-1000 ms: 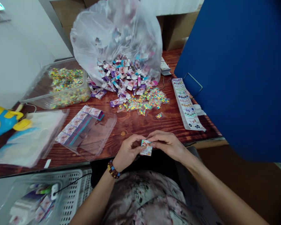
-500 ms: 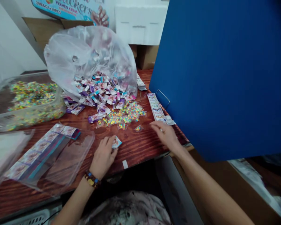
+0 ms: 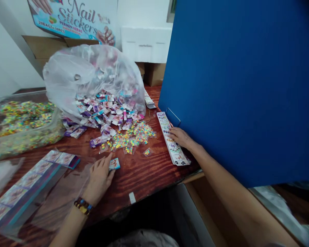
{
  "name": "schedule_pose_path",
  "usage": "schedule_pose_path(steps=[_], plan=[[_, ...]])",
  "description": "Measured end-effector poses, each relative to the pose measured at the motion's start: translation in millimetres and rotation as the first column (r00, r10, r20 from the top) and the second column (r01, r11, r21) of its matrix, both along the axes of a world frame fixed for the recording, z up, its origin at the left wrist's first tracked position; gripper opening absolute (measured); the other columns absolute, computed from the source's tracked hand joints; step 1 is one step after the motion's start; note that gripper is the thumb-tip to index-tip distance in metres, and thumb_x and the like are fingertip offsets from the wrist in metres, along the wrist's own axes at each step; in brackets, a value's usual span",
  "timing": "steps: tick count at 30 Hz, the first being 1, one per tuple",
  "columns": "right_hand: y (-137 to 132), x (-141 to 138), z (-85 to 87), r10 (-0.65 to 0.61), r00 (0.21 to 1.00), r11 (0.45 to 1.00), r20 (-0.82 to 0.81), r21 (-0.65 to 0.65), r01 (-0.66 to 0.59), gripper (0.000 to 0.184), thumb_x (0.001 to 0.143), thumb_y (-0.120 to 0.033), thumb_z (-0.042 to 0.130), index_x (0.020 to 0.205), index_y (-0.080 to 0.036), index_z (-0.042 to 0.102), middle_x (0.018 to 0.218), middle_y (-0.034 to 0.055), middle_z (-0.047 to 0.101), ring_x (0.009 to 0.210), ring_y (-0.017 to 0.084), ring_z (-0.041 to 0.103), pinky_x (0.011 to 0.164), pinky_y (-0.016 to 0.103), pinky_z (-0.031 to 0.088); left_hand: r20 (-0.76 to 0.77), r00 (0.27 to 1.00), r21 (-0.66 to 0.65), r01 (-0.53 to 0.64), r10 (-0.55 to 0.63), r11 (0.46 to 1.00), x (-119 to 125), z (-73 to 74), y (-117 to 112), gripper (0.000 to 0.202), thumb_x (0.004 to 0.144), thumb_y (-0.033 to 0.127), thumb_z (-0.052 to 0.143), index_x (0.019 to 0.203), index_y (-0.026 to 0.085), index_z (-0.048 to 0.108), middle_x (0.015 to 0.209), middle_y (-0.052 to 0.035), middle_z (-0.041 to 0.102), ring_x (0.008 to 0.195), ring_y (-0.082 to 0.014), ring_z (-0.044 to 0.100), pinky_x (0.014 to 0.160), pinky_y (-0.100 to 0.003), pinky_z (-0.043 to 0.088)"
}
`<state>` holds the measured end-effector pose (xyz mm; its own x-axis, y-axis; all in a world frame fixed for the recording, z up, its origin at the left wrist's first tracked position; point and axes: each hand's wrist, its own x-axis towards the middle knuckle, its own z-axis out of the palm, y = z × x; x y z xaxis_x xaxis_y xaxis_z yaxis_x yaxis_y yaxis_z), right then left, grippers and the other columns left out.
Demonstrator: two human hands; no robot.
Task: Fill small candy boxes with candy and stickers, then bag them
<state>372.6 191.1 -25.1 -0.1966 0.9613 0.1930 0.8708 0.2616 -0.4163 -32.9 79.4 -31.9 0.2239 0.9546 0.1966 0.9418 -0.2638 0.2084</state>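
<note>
My left hand (image 3: 100, 176), wearing a beaded bracelet, is closed at the table's front on a small nail sticker box (image 3: 114, 164); its index finger and thumb lie along the box's left side. Over at the right, my right hand (image 3: 181, 137) rests on a long stack of printed nail sticker sheets (image 3: 179, 157), its fingers bent over the right edge and closed there. The thumb is hidden. Between the hands lies a single candy sachet (image 3: 147, 152), in front of a heap of candy sachets (image 3: 134, 137).
Many small boxes (image 3: 103, 109) spill from a big plastic bag (image 3: 67, 68). At left stand a clear tub (image 3: 23, 142) of sachets and a row of boxes (image 3: 33, 178) on a clear pouch. A blue panel (image 3: 234, 85) with a wire loop (image 3: 173, 115) borders the right side.
My right hand has moved from the near end of the sticker sheets to farther up them, uncovering that end. My left hand still holds the box. The view has shifted.
</note>
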Motion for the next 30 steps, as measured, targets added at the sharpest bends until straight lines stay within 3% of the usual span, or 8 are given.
schedule_pose_path(steps=[6,12,15,17,20,23,26,30], plan=[[6.6,0.2,-5.4,-0.010,0.993,1.000,-0.120,-0.007,0.009,0.037,0.083,-0.027,0.056,0.118,-0.019,0.066,0.137,0.0071,0.053,0.135,0.027,0.037,0.113,0.044,0.030,0.070,0.997,0.074,0.035,-0.041,0.997,-1.2,3.7,-0.1,0.052,0.088,0.027,0.045,0.138,0.014,0.039,0.122,-0.0136,0.061,0.109,-0.0288,0.054,0.092,-0.043,0.039],[-2.2,-9.4,-8.4,-0.053,0.978,0.997,-0.203,0.036,0.061,0.026,0.082,-0.025,0.055,0.100,-0.021,0.074,0.117,0.0060,0.068,0.126,0.026,0.050,0.108,0.043,0.037,0.173,0.981,0.139,0.060,-0.084,0.988,-0.9,5.1,-6.8,0.049,0.089,0.027,0.043,0.136,0.017,0.041,0.117,-0.0118,0.064,0.101,-0.0264,0.058,0.091,-0.043,0.040],[-11.9,-13.3,9.8,-0.050,0.972,0.996,-0.230,0.060,0.066,0.020,0.080,-0.027,0.056,0.085,-0.022,0.075,0.102,0.0054,0.072,0.117,0.027,0.056,0.099,0.041,0.043,0.277,0.954,0.152,0.076,-0.116,0.986,1.4,9.9,-13.7,0.045,0.089,0.029,0.045,0.132,0.017,0.045,0.117,-0.0112,0.064,0.103,-0.0255,0.057,0.093,-0.045,0.039],[-22.6,-18.3,34.0,-0.032,0.966,0.997,-0.256,0.060,0.048,0.020,0.081,-0.033,0.056,0.077,-0.020,0.072,0.087,0.0046,0.072,0.099,0.025,0.063,0.085,0.036,0.049,0.366,0.919,0.147,0.099,-0.147,0.984,7.3,17.3,-19.0,0.040,0.089,0.032,0.048,0.127,0.019,0.051,0.116,-0.0101,0.064,0.106,-0.0250,0.057,0.095,-0.045,0.039],[-42.2,-35.8,79.8,0.028,0.912,0.998,-0.409,-0.043,-0.050,0.031,0.082,-0.045,0.056,0.069,-0.018,0.063,0.062,-0.0004,0.060,0.060,0.015,0.055,0.055,0.026,0.040,0.527,0.834,0.111,0.125,-0.165,0.986,25.8,34.7,-26.5,0.035,0.088,0.038,0.052,0.119,0.022,0.057,0.118,-0.0082,0.064,0.111,-0.0232,0.056,0.099,-0.043,0.039],[-56.1,-66.2,113.5,0.123,0.832,0.949,-0.541,-0.182,-0.258,0.032,0.078,-0.046,0.061,0.065,-0.017,0.059,0.057,-0.0031,0.051,0.052,0.010,0.044,0.050,0.023,0.031,0.677,0.728,0.020,0.130,-0.109,0.991,51.0,52.6,-31.4,0.039,0.088,0.040,0.052,0.123,0.022,0.056,0.125,-0.0081,0.061,0.117,-0.0219,0.054,0.104,-0.040,0.037],[-61.5,-100.6,120.8,0.175,0.764,0.912,-0.622,-0.190,-0.363,0.030,0.076,-0.044,0.063,0.064,-0.016,0.059,0.059,-0.0024,0.053,0.055,0.010,0.045,0.052,0.023,0.033,0.784,0.621,-0.134,0.212,-0.027,0.968,69.6,57.9,-31.4,0.041,0.084,0.040,0.057,0.121,0.022,0.058,0.117,-0.0068,0.066,0.108,-0.0220,0.060,0.097,-0.035,0.042],[-80.3,-138.5,104.7,0.229,0.776,0.948,-0.587,-0.046,-0.315,0.030,0.083,-0.040,0.058,0.065,-0.016,0.061,0.059,-0.0022,0.057,0.056,0.011,0.051,0.054,0.023,0.037,0.891,0.411,-0.326,0.287,0.191,0.901,69.0,44.9,-26.9,0.027,0.078,0.042,0.062,0.073,0.016,0.068,0.067,-0.0009,0.066,0.061,-0.0134,0.058,0.058,-0.023,0.043]])
